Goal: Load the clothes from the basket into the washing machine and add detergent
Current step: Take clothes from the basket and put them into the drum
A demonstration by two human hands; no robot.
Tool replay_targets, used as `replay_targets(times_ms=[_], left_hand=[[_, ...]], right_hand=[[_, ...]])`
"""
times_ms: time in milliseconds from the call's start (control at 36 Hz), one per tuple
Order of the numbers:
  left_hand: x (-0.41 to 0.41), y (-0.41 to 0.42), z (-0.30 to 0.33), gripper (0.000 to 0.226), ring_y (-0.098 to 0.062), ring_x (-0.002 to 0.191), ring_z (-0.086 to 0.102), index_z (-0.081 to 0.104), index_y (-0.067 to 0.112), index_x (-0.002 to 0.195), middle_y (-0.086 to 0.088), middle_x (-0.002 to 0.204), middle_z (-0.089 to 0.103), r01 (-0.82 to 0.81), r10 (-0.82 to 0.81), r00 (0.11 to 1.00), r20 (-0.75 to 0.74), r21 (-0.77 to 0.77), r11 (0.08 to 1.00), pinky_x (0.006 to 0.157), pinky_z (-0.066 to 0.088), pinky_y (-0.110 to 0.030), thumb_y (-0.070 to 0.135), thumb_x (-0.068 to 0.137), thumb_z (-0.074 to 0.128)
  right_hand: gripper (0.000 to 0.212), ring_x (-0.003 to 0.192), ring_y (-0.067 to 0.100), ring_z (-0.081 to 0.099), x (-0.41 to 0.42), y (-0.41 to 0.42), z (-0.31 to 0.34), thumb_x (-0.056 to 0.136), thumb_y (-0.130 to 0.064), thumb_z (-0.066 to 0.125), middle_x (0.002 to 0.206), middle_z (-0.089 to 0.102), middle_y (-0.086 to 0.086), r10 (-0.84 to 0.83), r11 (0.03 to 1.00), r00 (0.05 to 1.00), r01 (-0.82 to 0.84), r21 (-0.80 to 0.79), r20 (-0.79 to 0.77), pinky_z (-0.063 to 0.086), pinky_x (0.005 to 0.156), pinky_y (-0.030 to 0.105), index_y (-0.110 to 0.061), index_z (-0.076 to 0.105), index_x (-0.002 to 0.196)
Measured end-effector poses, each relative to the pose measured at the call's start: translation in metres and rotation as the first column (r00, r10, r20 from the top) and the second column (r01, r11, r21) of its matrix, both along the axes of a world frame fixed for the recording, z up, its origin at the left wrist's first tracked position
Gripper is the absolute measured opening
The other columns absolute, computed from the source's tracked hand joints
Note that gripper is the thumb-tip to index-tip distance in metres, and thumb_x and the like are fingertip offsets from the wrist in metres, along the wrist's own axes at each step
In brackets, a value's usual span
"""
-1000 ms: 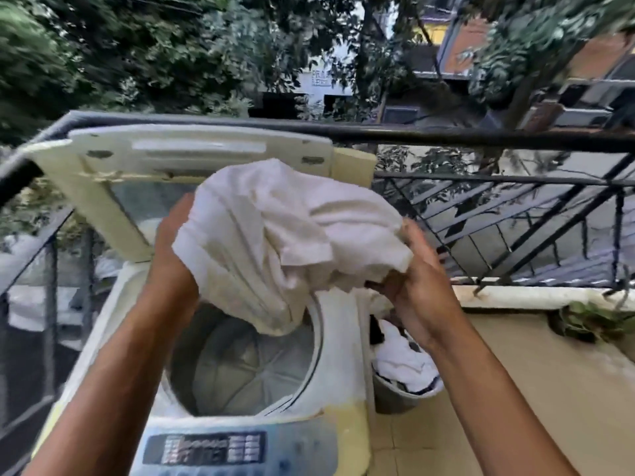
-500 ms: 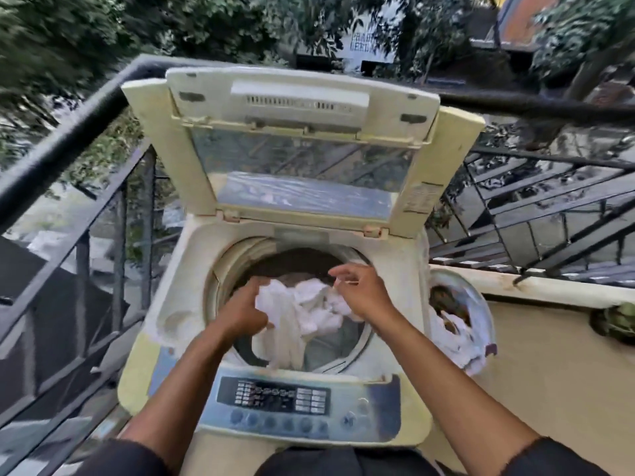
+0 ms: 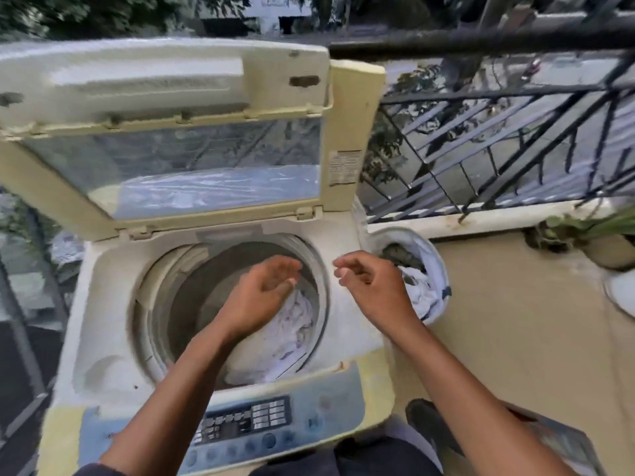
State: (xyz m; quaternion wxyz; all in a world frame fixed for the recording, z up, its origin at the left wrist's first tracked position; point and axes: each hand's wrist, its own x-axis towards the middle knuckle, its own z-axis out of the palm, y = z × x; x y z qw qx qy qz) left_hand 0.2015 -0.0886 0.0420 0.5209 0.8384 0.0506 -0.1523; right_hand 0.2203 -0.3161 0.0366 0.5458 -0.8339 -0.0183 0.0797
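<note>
Below empty left fingers [image 3: 288,269], white cloth [image 3: 288,324] in drum [image 3: 192,297]

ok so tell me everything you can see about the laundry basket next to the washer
The laundry basket stands on the tan balcony floor just right of the washing machine, below the railing ledge. It is round and pale, looks like plastic, and is partly hidden by the washer. White clothes and something dark lie inside. Neither hand touches it.

Left grip [image 3: 263,286] empty, relaxed; right grip [image 3: 372,286] loosely curled, empty.
</note>
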Motion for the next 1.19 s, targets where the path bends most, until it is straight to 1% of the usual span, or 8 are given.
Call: replay_targets(times_ms=[139, 278, 417, 500, 611, 889, 1028, 1194], left_hand=[[0.042, -0.073, 0.013, 0.021, -0.012, 0.104, 0.071, 0.071, 0.027, 0.115, -0.001, 0.109, 0.077, 0.082, -0.09, 0.995, -0.046, -0.142, 0.986, 0.091, 0.055, -0.029, 0.018, 0.097, 0.063], [0.088, -0.151, 0.004, 0.02, -0.01, 0.092, 0.069, 0.071, 0.032, 0.116, 0.004, 0.108, 0.075, 0.169, -0.182, 0.976, -0.118, -0.111, 0.979, 0.077, 0.049, -0.024, 0.025, 0.098, 0.062], [0.129, -0.22, -0.033, 0.023, -0.006, 0.092, 0.069, 0.071, 0.025, 0.117, 0.004, 0.108, 0.075, 0.211, -0.213, 0.962, -0.168, -0.028, 0.977, 0.079, 0.054, -0.018, 0.015, 0.099, 0.061], [0.151, -0.252, -0.073, 0.025, -0.01, 0.106, 0.068, 0.069, 0.03, 0.122, 0.009, 0.12, 0.072, 0.25, -0.228, 0.945, -0.235, 0.072, 0.966, 0.095, 0.056, -0.03, 0.026, 0.099, 0.06], [0.17, -0.29, -0.128, 0.03, -0.02, 0.111, 0.066, 0.067, 0.022, 0.127, 0.002, 0.124, 0.07, 0.297, -0.233, 0.916, -0.326, 0.161, 0.941, 0.1, 0.054, -0.043, 0.025, 0.099, 0.059], [0.186, -0.338, -0.222, 0.038, -0.024, 0.118, 0.06, 0.06, 0.022, 0.137, -0.003, 0.134, 0.064, 0.433, -0.246, 0.834, -0.493, 0.31, 0.847, 0.095, 0.045, -0.028, 0.03, 0.101, 0.056], [0.189, -0.341, -0.243, 0.039, -0.022, 0.121, 0.059, 0.058, 0.022, 0.14, -0.002, 0.138, 0.063, 0.448, -0.234, 0.809, -0.539, 0.308, 0.839, 0.099, 0.048, -0.031, 0.032, 0.103, 0.054], [0.189, -0.333, -0.247, 0.037, -0.021, 0.12, 0.06, 0.059, 0.023, 0.137, -0.001, 0.138, 0.062, 0.438, -0.198, 0.801, -0.565, 0.328, 0.837, 0.097, 0.049, -0.031, 0.033, 0.101, 0.054]], right_hand=[[0.028, 0.087, 0.01, 0.074, 0.019, -0.069, -0.011, 0.092, -0.019, 0.062, 0.091, 0.077, -0.014, -0.168, 0.986, 0.986, 0.168, 0.003, 0.004, 0.06, 0.081, 0.037, -0.044, 0.071, 0.089], [0.022, 0.087, 0.016, 0.074, 0.053, -0.14, -0.055, 0.094, -0.005, 0.062, 0.09, 0.077, -0.007, -0.272, 0.962, 0.952, 0.263, -0.074, -0.143, 0.059, 0.081, 0.034, -0.021, 0.077, 0.094], [0.024, 0.088, 0.011, 0.07, 0.092, -0.196, -0.127, 0.092, -0.011, 0.06, 0.097, 0.075, -0.011, -0.31, 0.941, 0.919, 0.259, -0.219, -0.244, 0.057, 0.067, 0.022, -0.029, 0.076, 0.096], [0.028, 0.095, 0.007, 0.064, 0.11, -0.221, -0.187, 0.092, -0.013, 0.057, 0.108, 0.074, -0.011, -0.292, 0.93, 0.916, 0.204, -0.307, -0.276, 0.054, 0.088, 0.029, -0.028, 0.075, 0.107], [0.031, 0.106, 0.024, 0.067, 0.123, -0.252, -0.277, 0.092, -0.015, 0.063, 0.12, 0.072, 0.003, -0.133, 0.912, 0.928, -0.022, -0.409, -0.348, 0.054, 0.093, 0.038, -0.02, 0.07, 0.122], [0.055, 0.129, 0.038, 0.053, 0.144, -0.286, -0.415, 0.095, -0.035, 0.064, 0.141, 0.05, 0.018, 0.098, 0.728, 0.779, -0.481, -0.489, -0.62, 0.048, 0.104, 0.044, -0.02, 0.049, 0.146], [0.035, 0.109, 0.039, 0.061, 0.149, -0.289, -0.447, 0.095, -0.028, 0.063, 0.126, 0.053, 0.015, 0.099, 0.674, 0.814, -0.477, -0.563, -0.572, 0.055, 0.081, 0.044, -0.019, 0.054, 0.128], [0.003, 0.09, 0.032, 0.065, 0.158, -0.289, -0.442, 0.092, -0.02, 0.065, 0.098, 0.067, 0.007, 0.026, 0.756, 0.885, -0.321, -0.57, -0.465, 0.049, 0.063, 0.034, -0.02, 0.067, 0.09]])
